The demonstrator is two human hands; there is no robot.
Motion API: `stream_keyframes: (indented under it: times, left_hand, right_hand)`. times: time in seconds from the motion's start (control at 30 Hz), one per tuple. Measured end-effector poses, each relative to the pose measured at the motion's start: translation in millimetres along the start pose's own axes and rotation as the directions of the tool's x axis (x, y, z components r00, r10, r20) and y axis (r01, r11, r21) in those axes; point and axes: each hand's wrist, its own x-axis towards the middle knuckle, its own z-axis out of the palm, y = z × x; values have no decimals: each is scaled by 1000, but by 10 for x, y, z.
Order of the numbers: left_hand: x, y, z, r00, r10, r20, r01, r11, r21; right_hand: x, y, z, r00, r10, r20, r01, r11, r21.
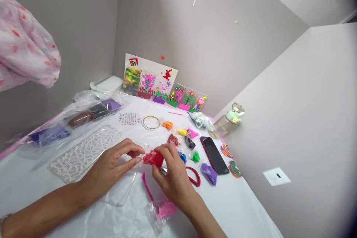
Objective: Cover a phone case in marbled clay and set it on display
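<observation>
We see the right hand [174, 173] closed on a small red packet [153, 158], pinching its right part with the thumb along the lower edge and the forefinger on the upper side. Its other fingers bend alongside the forefinger, close together. The packet is held up in front of us, over the white tablecloth [231, 208], between the two hands.

Our left hand [115, 161] comes in from the other side. Its thumb and forefinger reach the packet's left end, their tips close with only a narrow gap showing, and the other fingers curl in behind. We cannot tell whether those tips grip the wrapper or merely touch it.

Below the left hand we have a smooth clear phone case [120, 195] lying flat, and just beyond the wrist a patterned clear case [83, 152]. Scissors with a red handle [194, 177] lie partly hidden by the right hand, and nearer us rests a bag of pink clay [166, 208]. Past the right hand we find a blue lump [182, 157], a green packet [195, 156] and a black packet [190, 142], with a purple packet [209, 174] beside the phone [214, 155].
</observation>
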Motion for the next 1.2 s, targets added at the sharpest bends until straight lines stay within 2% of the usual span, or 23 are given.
stream_keyframes:
  times: [0.2, 0.5, 0.73, 0.83, 0.9, 0.97, 1.0, 1.07, 1.13, 1.2]
  left_hand:
    - [12, -19, -16, 999, -8, 35, 6, 998, 70]
    - [32, -110, 0, 991, -8, 132, 5, 1000, 22]
    - [-17, -58, 31, 989, 117, 92, -134, 968, 213]
    - [-31, -18, 39, 982, 156, 108, -180, 943, 279]
    - [-19, 9, 30, 984, 125, 130, -159, 941, 299]
    - [11, 33, -7, 979, 7, 203, -59, 965, 255]
    - [31, 43, -42, 960, -73, 271, 15, 978, 208]
    - [73, 63, -149, 869, -184, 459, 163, 983, 84]
    - [108, 80, -292, 777, -168, 607, 229, 973, -24]
    - [124, 97, -429, 708, -100, 699, 287, 945, -155]
  right_hand:
    - [-32, -44, -4, 1000, -8, 13, 7, 998, 60]
    - [-10, -58, 15, 1000, 19, -6, -19, 995, 96]
    - [-34, -104, 111, 997, 62, 36, -66, 992, 105]
    - [-43, -92, 146, 997, 62, 52, -67, 992, 108]
    - [-46, -77, 153, 995, 67, 78, -75, 992, 100]
    - [-44, -68, 149, 990, 75, 118, -86, 992, 90]
    - [-41, -70, 145, 987, 76, 141, -89, 992, 88]
    - [-32, -79, 135, 984, 68, 165, -84, 992, 92]
    - [-20, -81, 124, 988, 48, 144, -63, 993, 97]
    - [-10, -43, 111, 996, 52, 73, -57, 996, 71]
